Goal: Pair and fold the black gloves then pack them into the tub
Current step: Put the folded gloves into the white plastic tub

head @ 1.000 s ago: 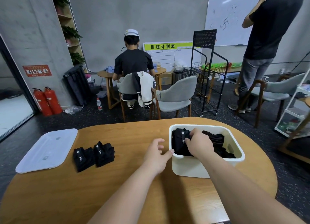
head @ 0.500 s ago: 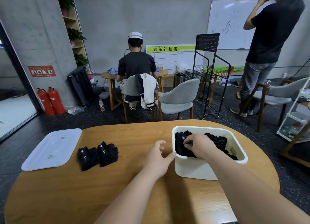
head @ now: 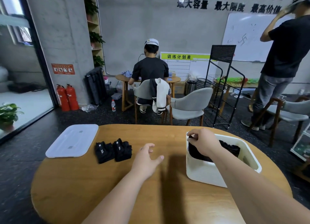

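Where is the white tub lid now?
Head view: the white lid lies flat at the wooden table's far-left edge, just left of the two folded black glove bundles.

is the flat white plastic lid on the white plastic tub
No, the flat white plastic lid lies on the wooden table, well left of the open white tub.

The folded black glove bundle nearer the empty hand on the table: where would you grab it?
Probably from above, with the left hand open beside it: thumb on the near end, fingers on the far end of the glove bundle, squeezing the folds together. It lies flat on the table, and the other bundle sits close against its left side, leaving little room for fingers there.
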{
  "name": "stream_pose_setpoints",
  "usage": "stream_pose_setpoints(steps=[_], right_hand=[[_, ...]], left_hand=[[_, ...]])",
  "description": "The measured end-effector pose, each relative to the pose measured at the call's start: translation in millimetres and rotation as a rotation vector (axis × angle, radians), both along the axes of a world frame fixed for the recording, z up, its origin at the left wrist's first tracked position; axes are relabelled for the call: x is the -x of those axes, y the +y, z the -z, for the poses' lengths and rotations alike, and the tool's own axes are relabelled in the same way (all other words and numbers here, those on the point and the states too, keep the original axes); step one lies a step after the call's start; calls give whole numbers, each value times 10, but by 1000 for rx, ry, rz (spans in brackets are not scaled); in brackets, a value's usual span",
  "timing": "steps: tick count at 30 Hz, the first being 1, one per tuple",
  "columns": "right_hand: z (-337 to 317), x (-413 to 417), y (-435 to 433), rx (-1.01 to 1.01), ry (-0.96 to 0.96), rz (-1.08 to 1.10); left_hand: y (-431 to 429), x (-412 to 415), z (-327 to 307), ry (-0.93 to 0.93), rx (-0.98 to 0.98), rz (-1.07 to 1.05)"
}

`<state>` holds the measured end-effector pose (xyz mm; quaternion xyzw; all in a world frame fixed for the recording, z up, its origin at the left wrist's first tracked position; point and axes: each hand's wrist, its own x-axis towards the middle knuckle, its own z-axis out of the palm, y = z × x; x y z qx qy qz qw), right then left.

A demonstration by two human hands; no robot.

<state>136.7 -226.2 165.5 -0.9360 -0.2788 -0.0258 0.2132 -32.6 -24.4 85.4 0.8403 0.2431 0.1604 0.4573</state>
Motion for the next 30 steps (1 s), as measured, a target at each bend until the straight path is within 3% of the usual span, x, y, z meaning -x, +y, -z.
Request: stream_pose_setpoints(steps=[8, 18, 30], right_hand=[[282, 449, 725, 2, -43, -125], [898, 1073, 1414, 147, 146, -286], [1320, 1091, 2227, 113, 165, -417]], left_hand=[[553, 562, 368, 85, -131, -121], [1053, 1102, 799, 237, -302, -243], [1106, 1176, 1116, 382, -637, -232]])
